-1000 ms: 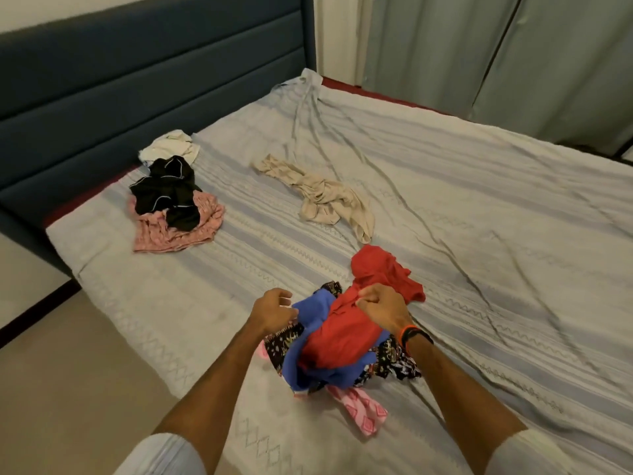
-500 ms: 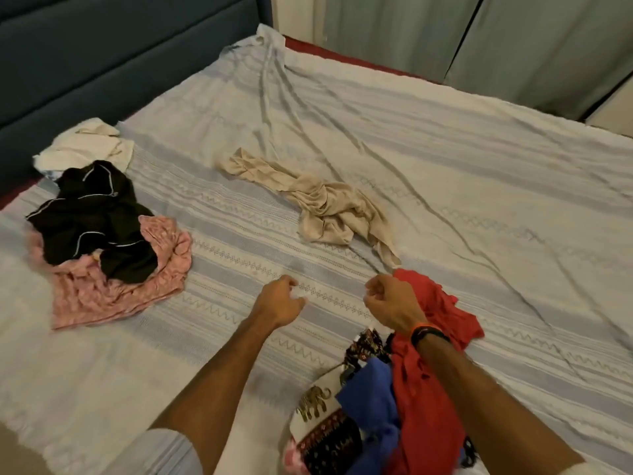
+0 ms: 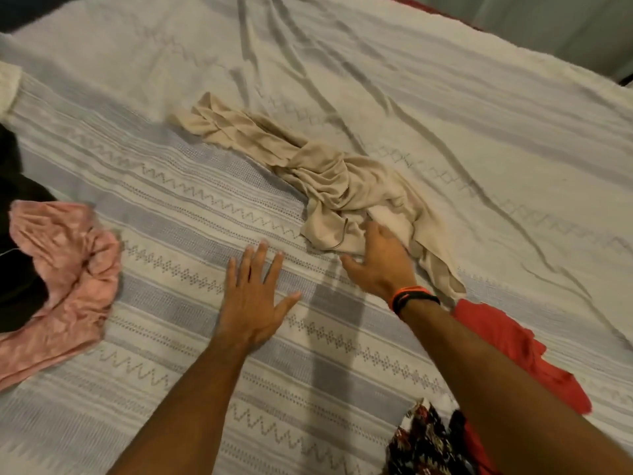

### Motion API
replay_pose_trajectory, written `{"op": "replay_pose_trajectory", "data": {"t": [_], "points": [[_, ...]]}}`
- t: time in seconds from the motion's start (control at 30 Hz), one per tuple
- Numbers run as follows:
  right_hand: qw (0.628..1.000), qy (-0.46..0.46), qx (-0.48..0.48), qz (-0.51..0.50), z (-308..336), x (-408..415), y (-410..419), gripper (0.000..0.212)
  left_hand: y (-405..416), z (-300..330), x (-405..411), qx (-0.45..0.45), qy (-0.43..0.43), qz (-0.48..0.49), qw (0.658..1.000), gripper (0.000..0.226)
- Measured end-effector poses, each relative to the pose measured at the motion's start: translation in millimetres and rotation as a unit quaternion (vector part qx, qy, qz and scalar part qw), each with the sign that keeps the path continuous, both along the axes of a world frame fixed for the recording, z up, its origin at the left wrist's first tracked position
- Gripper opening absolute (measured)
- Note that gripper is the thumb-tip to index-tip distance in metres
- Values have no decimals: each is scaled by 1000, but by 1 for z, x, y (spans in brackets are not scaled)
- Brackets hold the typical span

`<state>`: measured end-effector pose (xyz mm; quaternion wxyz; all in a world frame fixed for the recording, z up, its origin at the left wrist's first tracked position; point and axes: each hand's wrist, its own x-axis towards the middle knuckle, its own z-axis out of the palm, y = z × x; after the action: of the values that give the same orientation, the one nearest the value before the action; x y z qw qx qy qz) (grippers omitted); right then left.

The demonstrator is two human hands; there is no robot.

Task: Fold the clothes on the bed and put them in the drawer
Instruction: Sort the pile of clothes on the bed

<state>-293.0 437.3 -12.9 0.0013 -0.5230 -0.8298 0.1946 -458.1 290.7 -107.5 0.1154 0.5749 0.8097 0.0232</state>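
Head view: the bed point(image 3: 445, 108), covered with a striped grey-and-white sheet, fills almost the whole frame. In the centre lies a crumpled beige garment point(image 3: 329, 180), stretched from the upper middle down toward the right.

The right hand point(image 3: 380, 258) reaches to the lower edge of the beige garment. Its fingers are spread and touch the cloth, but they do not seem to grasp it yet. The left hand point(image 3: 251, 296) lies flat on the bare sheet just beside, with fingers straight and released, holding nothing.

At the left edge of the frame a pink garment point(image 3: 65, 269) lies bunched, next to some black cloth point(image 3: 17, 296). At the lower right, a red garment point(image 3: 513, 341) and a dark patterned cloth point(image 3: 424, 440) lie partly under the right arm. No drawer is visible.

I judge that the step in hand is to take the beige garment for folding. The next move calls for closing the fingers on its edge, pulling it to the free area under the left hand, and spreading it flat.
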Motion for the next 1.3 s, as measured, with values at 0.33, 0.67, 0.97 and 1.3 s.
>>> {"op": "replay_pose_trajectory", "data": {"t": [0.33,0.67,0.97,1.3], "points": [[985,-81,137,62,-78,-69,72,61,-2,-32,-4,96,27,-11,995,82],[997,-3,42,60,-51,-54,28,27,-5,-33,-2,119,36,-14,992,80],[992,53,-109,46,-30,-18,-43,26,1,-14,-3,19,-27,26,999,95],[948,299,-77,74,93,68,-144,16,-59,129,70,141,-301,42,942,75]]}}
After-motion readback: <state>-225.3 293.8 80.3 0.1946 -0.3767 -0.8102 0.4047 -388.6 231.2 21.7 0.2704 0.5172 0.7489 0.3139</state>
